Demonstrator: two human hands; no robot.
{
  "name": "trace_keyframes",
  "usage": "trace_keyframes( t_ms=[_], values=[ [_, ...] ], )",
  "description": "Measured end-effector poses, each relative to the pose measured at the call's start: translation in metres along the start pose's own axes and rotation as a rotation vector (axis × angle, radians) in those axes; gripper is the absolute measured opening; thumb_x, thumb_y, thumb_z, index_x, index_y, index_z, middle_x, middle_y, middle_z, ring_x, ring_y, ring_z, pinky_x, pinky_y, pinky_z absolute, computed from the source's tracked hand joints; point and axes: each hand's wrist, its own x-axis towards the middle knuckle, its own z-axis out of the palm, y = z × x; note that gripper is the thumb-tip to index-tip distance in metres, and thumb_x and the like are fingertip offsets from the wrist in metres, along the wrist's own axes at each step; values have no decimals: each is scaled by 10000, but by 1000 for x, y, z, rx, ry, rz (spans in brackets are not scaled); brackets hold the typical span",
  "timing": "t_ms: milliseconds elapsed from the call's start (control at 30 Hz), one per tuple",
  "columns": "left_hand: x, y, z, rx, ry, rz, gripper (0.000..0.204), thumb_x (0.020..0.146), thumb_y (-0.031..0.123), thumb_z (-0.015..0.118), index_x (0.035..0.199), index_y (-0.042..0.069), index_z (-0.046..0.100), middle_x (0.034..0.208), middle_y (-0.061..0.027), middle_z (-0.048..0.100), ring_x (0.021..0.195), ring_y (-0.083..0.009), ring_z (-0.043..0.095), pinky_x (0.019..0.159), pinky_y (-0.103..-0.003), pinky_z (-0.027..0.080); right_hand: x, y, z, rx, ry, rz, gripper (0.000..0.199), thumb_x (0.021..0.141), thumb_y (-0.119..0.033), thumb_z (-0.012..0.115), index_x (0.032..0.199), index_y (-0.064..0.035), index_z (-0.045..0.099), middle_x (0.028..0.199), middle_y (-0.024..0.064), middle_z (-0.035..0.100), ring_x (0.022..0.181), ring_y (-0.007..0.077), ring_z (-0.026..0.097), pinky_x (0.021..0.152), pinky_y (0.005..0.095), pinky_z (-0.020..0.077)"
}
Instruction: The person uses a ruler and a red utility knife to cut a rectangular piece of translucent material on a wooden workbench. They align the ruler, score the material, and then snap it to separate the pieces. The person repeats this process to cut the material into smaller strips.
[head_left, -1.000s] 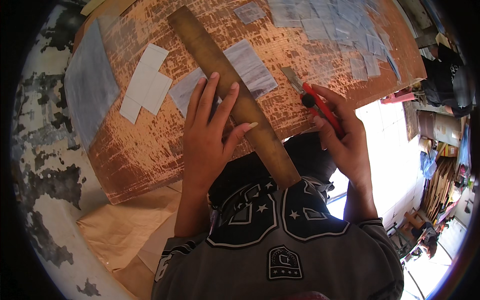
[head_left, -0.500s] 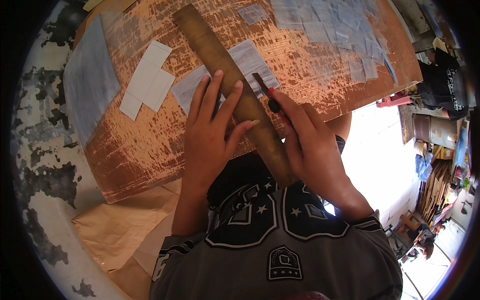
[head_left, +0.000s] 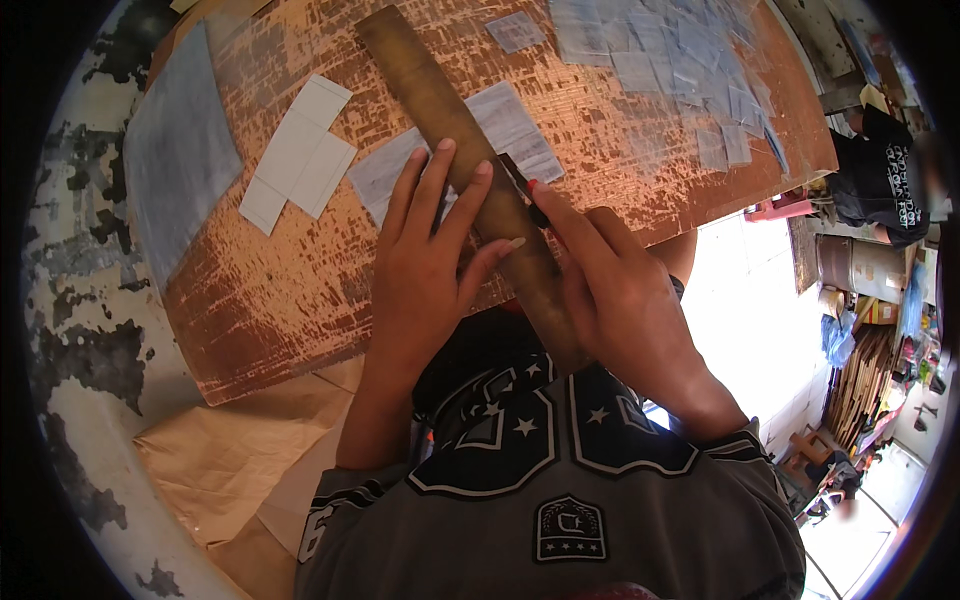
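Observation:
A long flat brownish brass straightedge (head_left: 430,100) lies diagonally across a grey translucent sheet (head_left: 520,130), its near end over my lap. My left hand (head_left: 418,265) rests on it with fingers spread, fingertips pressing the strip and the sheet beside it. In my right hand (head_left: 632,295) is a utility knife (head_left: 514,172) with a dark blade and a bit of red on its body. The blade lies along the straightedge's right edge; I cannot tell whether its tip touches the sheet. My right fingers partly hide the knife's handle.
The board (head_left: 280,320) has a worn, scratched brown top. A white cut-out template (head_left: 300,150) and a large grey sheet (head_left: 180,150) lie left; many small translucent pieces (head_left: 670,60) are heaped far right. Brown paper (head_left: 240,450) lies below left. Another person (head_left: 880,170) is at the right.
My right hand has brought the knife blade leftward, from apart of the straightedge to right against its edge. My left hand keeps its place on the strip. The whole view has shifted slightly.

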Motion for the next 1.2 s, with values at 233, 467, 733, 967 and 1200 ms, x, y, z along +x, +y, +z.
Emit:
trace_keyframes(
  t_ms=[233,467,733,967,1200],
  values=[
    [1,2,1,-10,11,2,658,944,329,847,1544,133,662,1684,-188,488,1562,-444,435,1258,-534,410,-25,-8,-11,-103,-79,-30,714,962,74,594,1652,-76,488,1169,202,654,962,409,707,836,501,589],
    [0,2,1,17,17,5,664,957,380,832,1542,119,659,1695,-189,477,1575,-441,420,1262,-536,404,-36,1,-20,28,-59,68,716,940,108,599,1634,-48,520,1067,186,664,913,376,683,836,454,564],
    [0,-1,2,17,14,9,680,952,373,837,1558,129,648,1701,-191,469,1579,-443,411,1271,-541,386,-4,3,-7,28,25,50,635,982,89,608,1597,-62,571,1053,174,694,903,352,700,843,433,544],
    [1,0,2,23,11,6,695,937,365,847,1561,134,647,1698,-196,470,1576,-441,413,1270,-540,390,0,6,-1,82,9,47,602,996,56,623,1585,-57,571,1119,212,710,944,381,752,857,466,573],
    [0,0,1,15,18,17,677,943,366,842,1548,128,653,1694,-191,471,1567,-444,425,1255,-538,414,-2,2,-4,9,-22,35,617,1001,47,604,1605,-70,550,1152,215,704,949,400,746,860,482,578]
  ],
)
